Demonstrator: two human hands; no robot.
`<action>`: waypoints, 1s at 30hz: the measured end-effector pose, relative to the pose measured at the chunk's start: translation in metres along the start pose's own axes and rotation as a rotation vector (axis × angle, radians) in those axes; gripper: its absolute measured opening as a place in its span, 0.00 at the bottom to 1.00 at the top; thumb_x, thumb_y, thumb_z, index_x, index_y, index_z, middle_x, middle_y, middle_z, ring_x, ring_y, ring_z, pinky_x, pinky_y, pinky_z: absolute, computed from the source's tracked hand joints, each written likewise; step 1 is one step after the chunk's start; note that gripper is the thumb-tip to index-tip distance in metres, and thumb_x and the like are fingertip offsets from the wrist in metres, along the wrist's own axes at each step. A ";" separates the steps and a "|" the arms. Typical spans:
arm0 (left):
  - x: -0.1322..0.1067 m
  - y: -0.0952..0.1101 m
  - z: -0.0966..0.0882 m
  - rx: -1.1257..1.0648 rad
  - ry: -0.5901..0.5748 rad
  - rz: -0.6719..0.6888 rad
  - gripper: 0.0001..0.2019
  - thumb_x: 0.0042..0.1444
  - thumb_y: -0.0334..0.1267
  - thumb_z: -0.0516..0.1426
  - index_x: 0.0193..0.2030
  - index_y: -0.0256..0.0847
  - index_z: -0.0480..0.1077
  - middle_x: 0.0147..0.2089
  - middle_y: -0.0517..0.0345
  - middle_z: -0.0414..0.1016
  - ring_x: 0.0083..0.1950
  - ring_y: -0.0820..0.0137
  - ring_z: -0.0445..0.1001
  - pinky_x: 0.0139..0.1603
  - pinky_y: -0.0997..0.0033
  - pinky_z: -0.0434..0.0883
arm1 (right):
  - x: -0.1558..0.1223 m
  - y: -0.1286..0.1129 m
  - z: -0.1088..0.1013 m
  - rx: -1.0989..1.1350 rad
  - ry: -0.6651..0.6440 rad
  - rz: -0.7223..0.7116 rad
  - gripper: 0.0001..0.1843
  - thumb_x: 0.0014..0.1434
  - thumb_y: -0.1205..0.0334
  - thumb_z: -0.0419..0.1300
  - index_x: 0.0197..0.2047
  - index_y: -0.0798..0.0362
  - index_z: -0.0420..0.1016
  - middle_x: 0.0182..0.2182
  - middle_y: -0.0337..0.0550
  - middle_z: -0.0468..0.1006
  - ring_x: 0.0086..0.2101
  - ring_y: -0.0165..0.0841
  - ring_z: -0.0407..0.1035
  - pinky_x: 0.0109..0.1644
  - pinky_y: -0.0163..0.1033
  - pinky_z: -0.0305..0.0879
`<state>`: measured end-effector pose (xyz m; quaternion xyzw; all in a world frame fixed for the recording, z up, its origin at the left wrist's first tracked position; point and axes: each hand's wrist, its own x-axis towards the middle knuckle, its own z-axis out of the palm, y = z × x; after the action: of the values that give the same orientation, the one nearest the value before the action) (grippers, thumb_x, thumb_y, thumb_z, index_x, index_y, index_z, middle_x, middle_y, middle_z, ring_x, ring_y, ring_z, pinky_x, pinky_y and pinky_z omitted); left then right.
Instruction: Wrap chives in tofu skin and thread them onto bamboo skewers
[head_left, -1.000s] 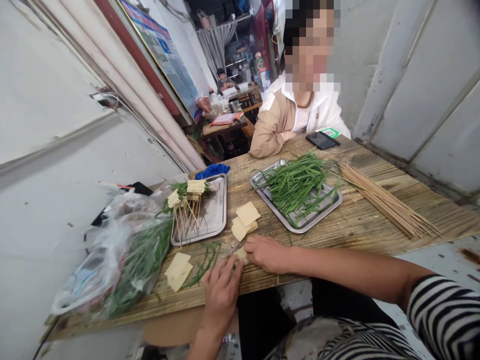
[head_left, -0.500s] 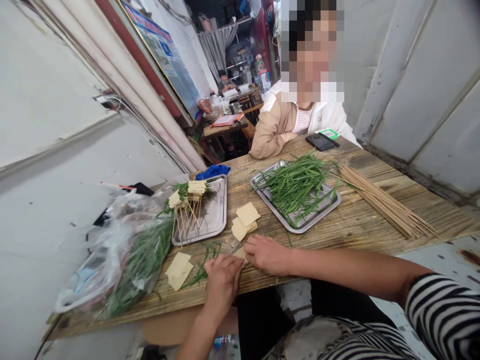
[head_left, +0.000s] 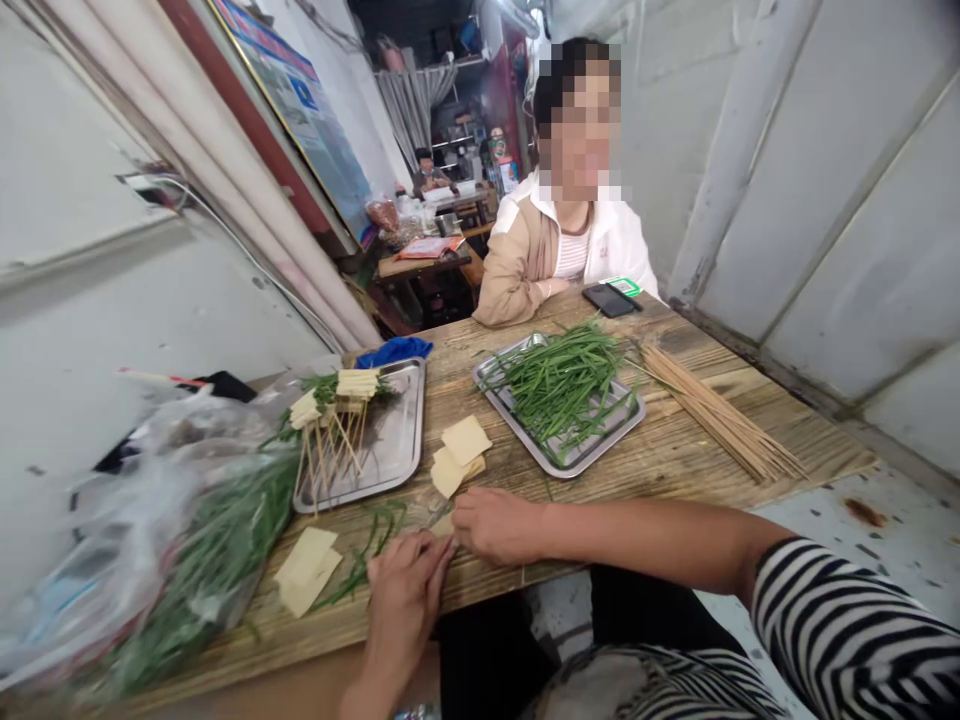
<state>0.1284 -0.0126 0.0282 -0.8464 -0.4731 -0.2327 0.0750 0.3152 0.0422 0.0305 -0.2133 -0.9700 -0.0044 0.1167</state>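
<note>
Close to the table's near edge, my left hand [head_left: 407, 578] and my right hand [head_left: 496, 526] are closed side by side on a pale tofu sheet [head_left: 444, 525]. Only a small piece of it shows between my fingers, so its shape is mostly hidden. Left of my left hand lie loose green chives [head_left: 375, 535] and a few square tofu sheets [head_left: 306, 572]. Beyond my hands is another small pile of tofu sheets [head_left: 465, 440].
A metal tray [head_left: 409, 425] at left bears skewered tofu rolls [head_left: 358, 383]; another tray [head_left: 611, 437] holds chives [head_left: 562, 385]. Bamboo skewers [head_left: 720, 415] lie right. Plastic-bagged greens [head_left: 202, 560] crowd the left edge. A person [head_left: 517, 250] sits opposite near a phone [head_left: 611, 300].
The camera view has turned a little, shifting the table's contents leftward in the picture. My hands stay closed together on the tofu sheet, with hardly any movement over the table.
</note>
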 end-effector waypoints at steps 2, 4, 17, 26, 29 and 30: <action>-0.003 0.001 0.002 0.028 0.037 0.008 0.10 0.61 0.37 0.51 0.43 0.45 0.73 0.36 0.57 0.75 0.39 0.68 0.70 0.38 0.68 0.60 | 0.003 0.004 -0.004 0.036 -0.040 -0.026 0.10 0.62 0.65 0.53 0.30 0.57 0.71 0.32 0.45 0.72 0.37 0.35 0.61 0.39 0.39 0.56; -0.007 0.000 0.004 0.075 0.066 0.034 0.10 0.61 0.36 0.51 0.45 0.44 0.72 0.37 0.56 0.75 0.40 0.68 0.70 0.40 0.67 0.59 | 0.006 0.008 -0.007 0.066 -0.070 -0.052 0.10 0.60 0.66 0.54 0.29 0.57 0.72 0.32 0.46 0.72 0.36 0.35 0.61 0.39 0.39 0.55; -0.005 0.014 0.003 0.267 -0.088 -0.012 0.09 0.61 0.33 0.50 0.42 0.40 0.72 0.41 0.52 0.74 0.45 0.63 0.67 0.42 0.63 0.57 | 0.009 0.015 -0.007 0.121 -0.040 0.026 0.13 0.62 0.64 0.53 0.27 0.56 0.72 0.32 0.44 0.72 0.34 0.33 0.61 0.35 0.38 0.52; 0.004 0.007 0.002 0.136 -0.153 -0.121 0.11 0.61 0.35 0.50 0.34 0.43 0.74 0.33 0.55 0.72 0.38 0.66 0.64 0.37 0.66 0.54 | -0.002 0.013 0.001 -0.026 0.140 -0.128 0.12 0.65 0.62 0.50 0.33 0.56 0.72 0.31 0.44 0.70 0.37 0.36 0.57 0.42 0.43 0.50; 0.006 0.008 0.001 0.156 -0.121 -0.103 0.11 0.61 0.35 0.50 0.35 0.44 0.74 0.32 0.56 0.73 0.37 0.67 0.65 0.37 0.65 0.54 | 0.003 0.019 0.002 -0.023 0.113 -0.117 0.11 0.63 0.61 0.53 0.31 0.55 0.71 0.30 0.43 0.71 0.36 0.36 0.56 0.42 0.43 0.49; 0.004 0.007 0.001 0.174 -0.096 -0.094 0.11 0.61 0.35 0.50 0.38 0.44 0.74 0.32 0.56 0.73 0.37 0.67 0.66 0.38 0.65 0.54 | 0.005 0.020 0.002 -0.015 0.102 -0.107 0.11 0.62 0.61 0.54 0.30 0.55 0.71 0.30 0.43 0.71 0.36 0.36 0.56 0.42 0.43 0.49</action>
<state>0.1367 -0.0129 0.0303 -0.8237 -0.5339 -0.1532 0.1142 0.3186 0.0631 0.0286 -0.1615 -0.9727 -0.0287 0.1640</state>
